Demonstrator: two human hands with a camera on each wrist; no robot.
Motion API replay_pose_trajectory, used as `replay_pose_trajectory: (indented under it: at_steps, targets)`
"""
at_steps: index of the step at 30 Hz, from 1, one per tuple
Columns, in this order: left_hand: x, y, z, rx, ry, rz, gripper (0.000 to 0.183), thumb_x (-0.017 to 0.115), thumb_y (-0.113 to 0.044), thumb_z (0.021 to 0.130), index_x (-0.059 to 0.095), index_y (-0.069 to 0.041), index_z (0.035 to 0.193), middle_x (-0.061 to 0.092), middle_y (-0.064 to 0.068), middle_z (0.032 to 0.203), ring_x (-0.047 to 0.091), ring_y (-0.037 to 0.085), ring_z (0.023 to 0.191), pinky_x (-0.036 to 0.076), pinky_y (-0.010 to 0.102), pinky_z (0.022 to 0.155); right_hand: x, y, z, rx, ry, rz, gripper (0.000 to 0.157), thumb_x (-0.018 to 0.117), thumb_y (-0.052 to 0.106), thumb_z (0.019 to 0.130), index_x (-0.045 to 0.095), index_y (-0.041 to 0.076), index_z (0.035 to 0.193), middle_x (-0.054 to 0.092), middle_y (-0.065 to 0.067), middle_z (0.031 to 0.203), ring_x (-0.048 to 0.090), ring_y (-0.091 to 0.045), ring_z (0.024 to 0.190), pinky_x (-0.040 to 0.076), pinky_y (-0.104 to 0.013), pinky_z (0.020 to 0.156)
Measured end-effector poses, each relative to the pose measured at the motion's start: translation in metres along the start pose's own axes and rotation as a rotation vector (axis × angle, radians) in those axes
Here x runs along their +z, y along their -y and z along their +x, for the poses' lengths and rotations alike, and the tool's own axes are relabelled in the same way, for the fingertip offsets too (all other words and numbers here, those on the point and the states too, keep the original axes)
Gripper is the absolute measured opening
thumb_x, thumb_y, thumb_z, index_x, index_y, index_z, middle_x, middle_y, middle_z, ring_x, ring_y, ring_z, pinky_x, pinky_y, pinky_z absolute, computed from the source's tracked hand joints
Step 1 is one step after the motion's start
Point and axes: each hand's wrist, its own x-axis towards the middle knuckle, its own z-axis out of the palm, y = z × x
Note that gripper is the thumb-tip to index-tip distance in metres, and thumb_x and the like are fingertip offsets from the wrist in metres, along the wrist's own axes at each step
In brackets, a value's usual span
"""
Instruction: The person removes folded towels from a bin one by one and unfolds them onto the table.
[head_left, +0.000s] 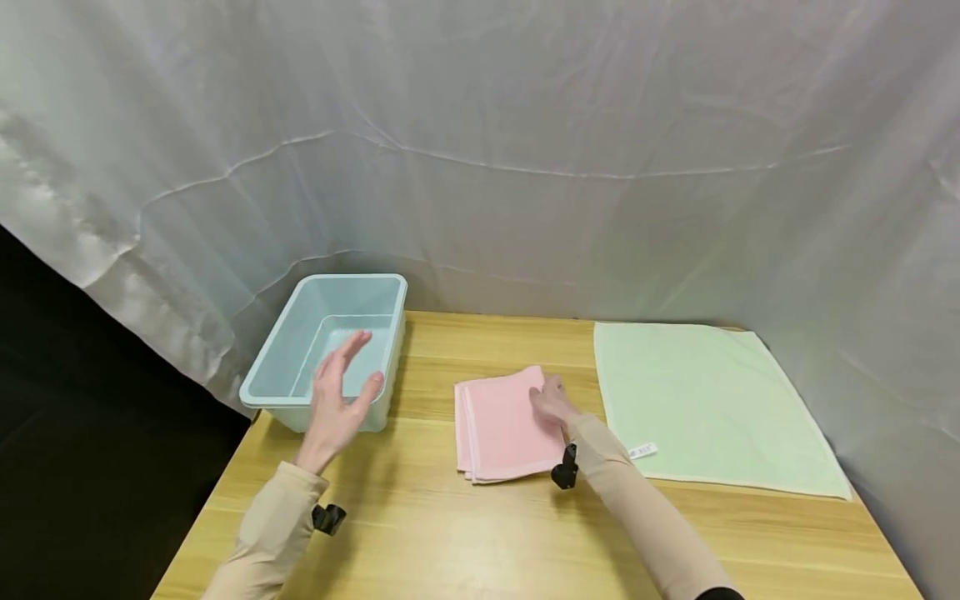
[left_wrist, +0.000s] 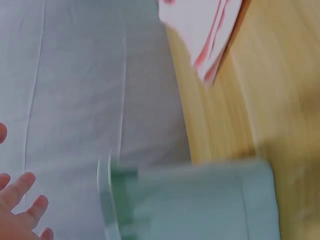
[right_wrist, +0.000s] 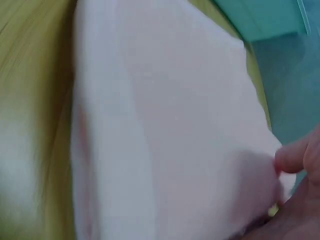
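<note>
A folded pink towel (head_left: 506,429) lies on the wooden table, its layers slightly offset along the left side. At its right edge, my right hand (head_left: 553,402) pinches the cloth; in the right wrist view the thumb (right_wrist: 292,157) lies on top of the towel's edge. Raised in front of a light blue plastic bin (head_left: 390,367), my left hand (head_left: 336,408) has its fingers spread and holds nothing. The left wrist view shows its fingertips at the left edge, with the bin (left_wrist: 200,205) blurred below and a corner of the towel (left_wrist: 205,35) above.
A pale green towel (head_left: 712,400) is spread flat on the right of the table, a small white label (head_left: 642,451) on its near-left edge. A grey curtain (head_left: 510,208) hangs behind the table. Bare wood (head_left: 465,542) shows in front of the pink towel.
</note>
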Motion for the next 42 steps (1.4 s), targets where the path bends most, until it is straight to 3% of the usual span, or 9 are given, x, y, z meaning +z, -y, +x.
replay_pose_trajectory:
  at_steps: [3,6,10,17,24,32,38,42]
  targets:
    - [0.015,-0.008,-0.007,0.044,0.036,-0.022,0.062,0.069,-0.007,0.089,0.048,-0.004,0.147,0.057,0.017,0.145,0.049,0.034,0.135,0.022,0.056,0.12,-0.006,-0.012,0.002,-0.081,0.0,0.06,0.055,0.039,0.014,0.104,0.016,-0.017,0.143,0.028,-0.038,0.144,0.037,-0.046,0.135,0.032,-0.055,0.118]
    - [0.029,-0.017,-0.012,0.067,0.086,-0.051,0.062,0.067,-0.008,0.09,0.046,-0.005,0.148,0.056,0.016,0.147,0.049,0.035,0.136,0.023,0.058,0.119,-0.009,-0.018,0.002,-0.125,-0.014,0.096,0.044,0.049,0.012,0.102,0.031,-0.011,0.135,0.047,-0.029,0.122,0.054,-0.034,0.105,0.05,-0.041,0.093]
    - [0.044,-0.024,-0.018,0.059,0.155,-0.088,0.062,0.066,-0.009,0.091,0.044,-0.006,0.149,0.054,0.015,0.149,0.048,0.035,0.137,0.027,0.061,0.118,-0.012,-0.026,0.003,-0.107,-0.045,0.147,0.044,0.058,0.01,0.099,0.04,-0.007,0.134,0.056,-0.02,0.105,0.056,-0.021,0.084,0.048,-0.025,0.068]
    - [0.066,-0.02,-0.029,-0.01,0.25,-0.125,0.06,0.065,-0.01,0.093,0.044,-0.005,0.149,0.053,0.014,0.15,0.047,0.037,0.139,0.028,0.066,0.117,-0.015,-0.033,0.005,-0.082,-0.036,0.268,0.046,0.066,0.009,0.094,0.047,-0.005,0.133,0.057,-0.013,0.102,0.056,-0.015,0.08,0.048,-0.023,0.067]
    - [0.084,-0.01,-0.039,-0.146,0.351,-0.19,0.062,0.064,-0.012,0.095,0.04,-0.008,0.152,0.054,0.012,0.15,0.045,0.037,0.143,0.028,0.063,0.12,-0.022,-0.04,0.001,-0.039,0.049,0.337,0.049,0.07,0.01,0.091,0.046,-0.002,0.133,0.052,0.0,0.082,0.053,-0.01,0.065,0.05,-0.025,0.06]
    - [0.098,0.006,-0.044,-0.292,0.437,-0.209,0.062,0.062,-0.009,0.094,0.038,0.0,0.151,0.054,0.025,0.146,0.052,0.046,0.131,0.036,0.061,0.116,-0.024,-0.041,-0.012,0.006,0.187,0.303,0.061,0.07,0.012,0.092,0.038,0.001,0.143,0.063,-0.01,0.089,0.068,-0.018,0.069,0.061,-0.035,0.059]
    - [0.103,0.021,-0.047,-0.374,0.475,-0.182,0.063,0.062,-0.008,0.094,0.037,0.002,0.151,0.053,0.029,0.145,0.053,0.048,0.128,0.04,0.061,0.113,-0.018,-0.039,-0.022,-0.009,0.153,0.304,0.052,0.065,0.005,0.094,0.036,0.001,0.138,0.067,-0.012,0.089,0.068,-0.017,0.064,0.059,-0.03,0.054]
    - [0.105,0.029,-0.049,-0.409,0.487,-0.172,0.063,0.062,-0.007,0.094,0.037,0.002,0.151,0.053,0.03,0.144,0.055,0.048,0.127,0.046,0.061,0.108,-0.018,-0.044,-0.027,-0.024,0.112,0.228,0.05,0.067,0.008,0.094,0.038,0.0,0.135,0.065,-0.012,0.084,0.064,-0.015,0.057,0.057,-0.028,0.05]
